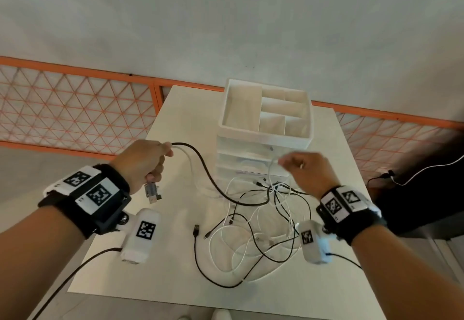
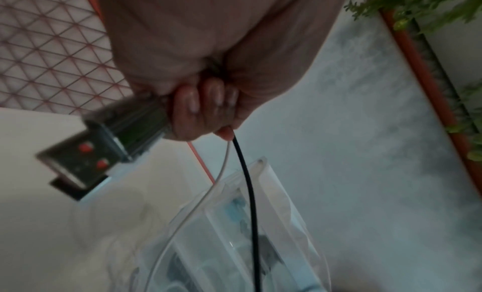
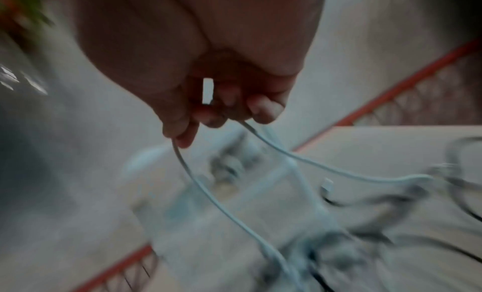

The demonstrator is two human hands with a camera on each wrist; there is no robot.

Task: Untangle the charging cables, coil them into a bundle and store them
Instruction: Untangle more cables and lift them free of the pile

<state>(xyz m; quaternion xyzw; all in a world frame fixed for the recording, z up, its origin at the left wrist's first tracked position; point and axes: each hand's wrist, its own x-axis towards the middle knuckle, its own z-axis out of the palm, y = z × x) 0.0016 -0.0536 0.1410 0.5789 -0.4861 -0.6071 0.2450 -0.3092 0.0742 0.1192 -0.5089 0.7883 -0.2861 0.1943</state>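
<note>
Head view: black-white cables [image 1: 253, 224] tangled; left hand [image 1: 143, 161] grips two, right hand [image 1: 305, 171] pinches white.

We're seeing a matt white table [image 1: 175, 109], a smooth white plastic organizer [image 1: 263, 137] with see-through drawers, shiny metal USB plugs [image 2: 75, 164], and a rubbery black cable [image 1: 200, 159] next to glossy white ones [image 3: 208, 195].

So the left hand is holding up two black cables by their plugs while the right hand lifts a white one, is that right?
Not quite. The left hand grips one black cable and one white cable, not two black ones; the left wrist view shows both leaving the fist. The right hand does lift a white cable.
</note>
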